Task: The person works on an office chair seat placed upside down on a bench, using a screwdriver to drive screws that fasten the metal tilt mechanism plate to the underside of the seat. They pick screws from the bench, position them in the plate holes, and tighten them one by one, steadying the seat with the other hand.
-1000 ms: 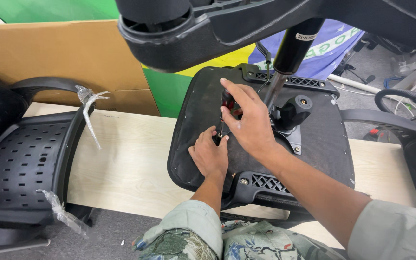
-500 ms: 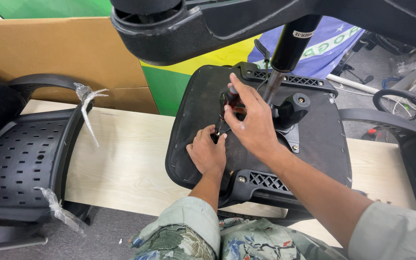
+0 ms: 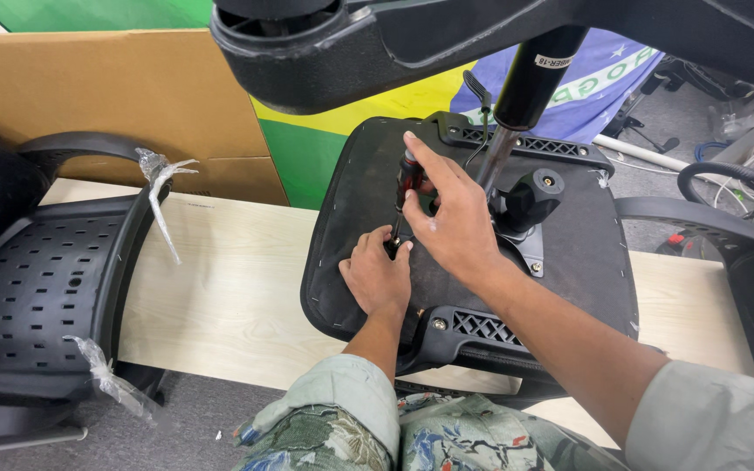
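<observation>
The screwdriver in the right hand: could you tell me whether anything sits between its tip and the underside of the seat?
Nothing visible does. The right hand holds the screwdriver upright, its shaft running down to the seat underside. The left hand rests flat beside the tip, its fingers hiding the exact contact point.

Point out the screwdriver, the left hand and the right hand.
screwdriver (image 3: 407, 174), head view, on its handle.
left hand (image 3: 377, 279), head view, back of the hand.
right hand (image 3: 451, 222), head view, back of the hand.

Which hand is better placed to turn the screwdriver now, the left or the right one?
Probably the right hand: it already grips the screwdriver handle from above. The left hand rests flat on the upturned seat, fingers at the tip.
</observation>
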